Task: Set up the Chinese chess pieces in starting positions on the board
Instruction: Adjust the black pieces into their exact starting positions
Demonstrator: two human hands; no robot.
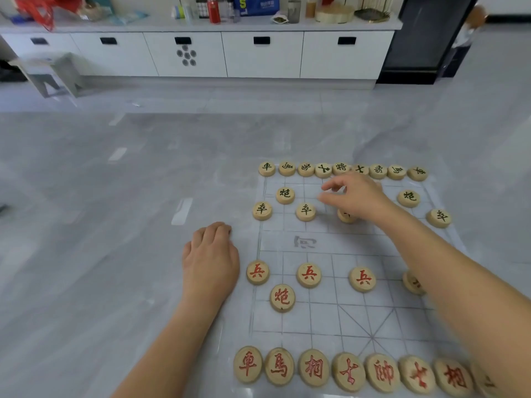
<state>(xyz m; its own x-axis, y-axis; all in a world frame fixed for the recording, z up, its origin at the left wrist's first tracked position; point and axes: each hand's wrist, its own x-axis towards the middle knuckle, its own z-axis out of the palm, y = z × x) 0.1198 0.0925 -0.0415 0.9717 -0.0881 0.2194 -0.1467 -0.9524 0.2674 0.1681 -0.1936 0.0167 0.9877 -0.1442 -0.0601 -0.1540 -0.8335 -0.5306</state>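
While the right hand hovers with fingers apart and empty, a black soldier sits half-hidden beneath its palm, best nudged squarely onto its crossing.

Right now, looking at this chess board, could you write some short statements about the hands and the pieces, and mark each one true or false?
1. The left hand rests beside the board, off the grid. True.
2. The right hand hovers over the red pieces. False: it is over the far side, to the right of a black soldier.
3. The red chariot lies at the left end of the near row. True.
4. The far row holds five pieces. False: the black back row shows nine.
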